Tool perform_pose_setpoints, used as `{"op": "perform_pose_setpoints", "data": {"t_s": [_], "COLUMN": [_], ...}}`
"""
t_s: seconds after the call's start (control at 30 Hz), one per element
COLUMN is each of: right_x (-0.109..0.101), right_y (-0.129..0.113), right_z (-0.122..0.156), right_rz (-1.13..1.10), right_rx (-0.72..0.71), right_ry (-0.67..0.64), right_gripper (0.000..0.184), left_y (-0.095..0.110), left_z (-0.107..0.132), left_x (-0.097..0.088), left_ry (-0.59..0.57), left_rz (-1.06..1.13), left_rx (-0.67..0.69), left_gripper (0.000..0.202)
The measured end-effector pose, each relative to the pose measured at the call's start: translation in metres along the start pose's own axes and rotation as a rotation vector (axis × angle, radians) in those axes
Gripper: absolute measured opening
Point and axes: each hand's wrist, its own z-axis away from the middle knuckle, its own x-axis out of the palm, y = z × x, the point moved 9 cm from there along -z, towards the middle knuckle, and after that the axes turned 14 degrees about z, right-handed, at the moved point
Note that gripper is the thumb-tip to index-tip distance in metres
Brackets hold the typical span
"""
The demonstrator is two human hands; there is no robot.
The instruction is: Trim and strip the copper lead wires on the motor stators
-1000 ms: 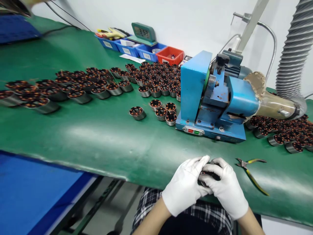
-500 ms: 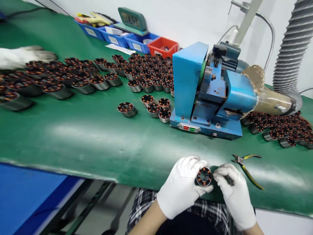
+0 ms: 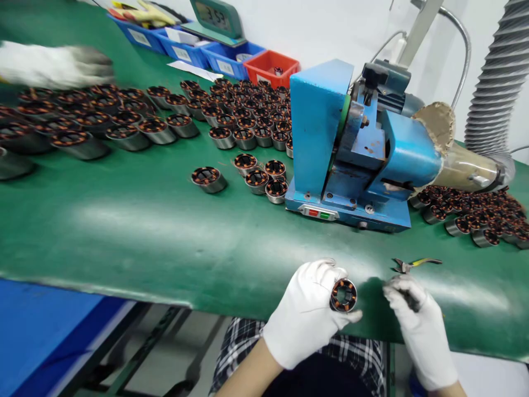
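My left hand, in a white glove, grips a motor stator by its rim, between thumb and fingers. The stator's open face with copper windings and a hollow middle is turned toward me. My right hand, also gloved, is apart from the stator, to its right. Its fingers are curled together in a pinch; whatever lies between them, if anything, is too small to make out. Just beyond that hand are cutting pliers with yellow handles, partly hidden by the hand.
A blue grinding machine with a grey hose stands ahead. Several stators are grouped left of it, with more at its right. Another person's gloved hand is at far left. Blue bins and a red bin line the wall.
My right hand has moved away from the stator to the right and now covers part of the pliers. My left hand keeps hold of the stator. The other person's hand has shifted.
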Motion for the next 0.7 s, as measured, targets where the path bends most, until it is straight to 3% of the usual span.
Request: {"op": "perform_pose_setpoints", "data": {"t_s": [0.07,0.17,0.23,0.27,0.47,0.63,0.7], "right_x": [0.012,0.041,0.048,0.048,0.044,0.016,0.013], "right_y": [0.012,-0.001,-0.016,-0.02,-0.014,-0.005,-0.014], "right_z": [0.0,-0.003,-0.006,-0.006,0.005,-0.006,-0.012], "right_rz": [-0.192,-0.24,-0.151,-0.123,0.112,0.306,0.268], "right_rx": [0.089,0.02,-0.069,-0.093,-0.11,-0.159,-0.202], "right_ry": [-0.063,-0.215,-0.202,-0.17,-0.14,-0.019,-0.054], "right_gripper": [0.012,0.031,0.017,0.01,0.013,0.012,0.007], "left_y": [0.0,0.001,0.001,0.0,-0.004,-0.003,-0.003], "left_z": [-0.002,-0.003,-0.002,-0.002,0.0,-0.002,-0.003], "left_x": [0.0,0.003,0.006,0.006,0.007,0.005,0.004], "left_ry": [-0.022,-0.082,-0.11,-0.115,-0.09,-0.087,-0.09], "left_rz": [-0.011,-0.009,0.013,0.027,0.059,0.085,0.093], "left_rx": [-0.012,0.023,0.046,0.046,-0.003,-0.019,-0.012], "left_gripper": [0.05,0.063,0.063,0.059,0.044,0.041,0.041]}}
